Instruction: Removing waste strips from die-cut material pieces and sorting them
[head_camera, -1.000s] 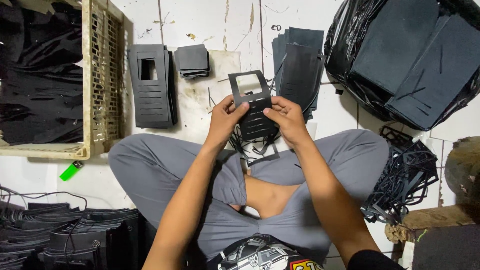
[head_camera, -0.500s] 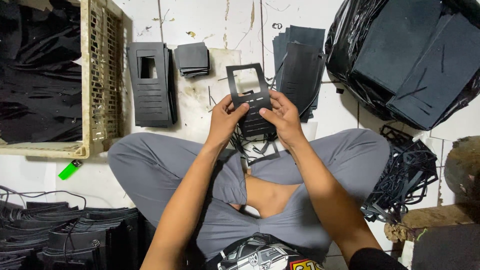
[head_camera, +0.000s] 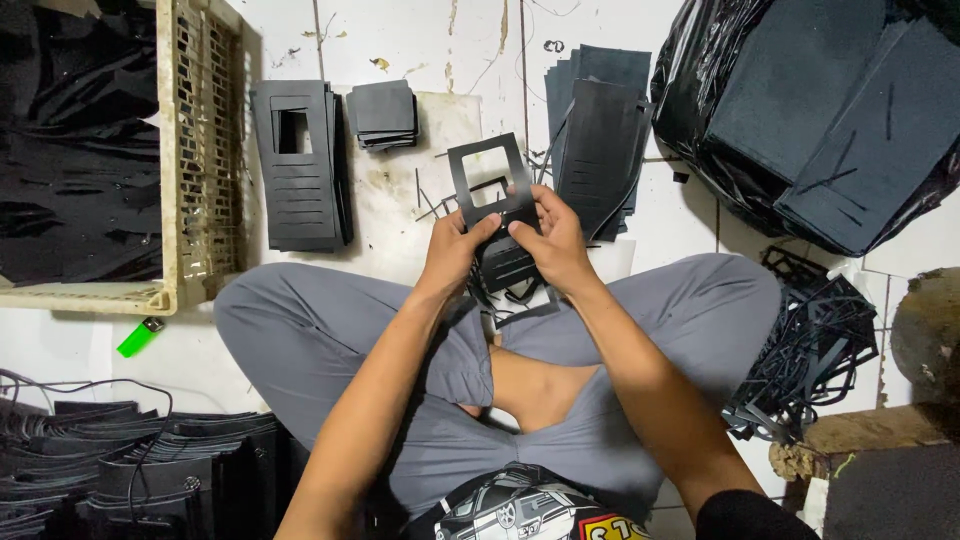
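Seated cross-legged on the tiled floor (head_camera: 420, 40), you grip a black cut-out sheet (head_camera: 492, 190) with both your left hand (head_camera: 455, 250) and right hand (head_camera: 550, 240), just above your knees, stacks of sheets (head_camera: 300, 165) nearby.

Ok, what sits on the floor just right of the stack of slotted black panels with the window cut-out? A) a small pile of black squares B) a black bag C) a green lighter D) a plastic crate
A: the small pile of black squares lies right beside the stack of slotted panels, while the green lighter and the plastic crate are on that stack's other side.
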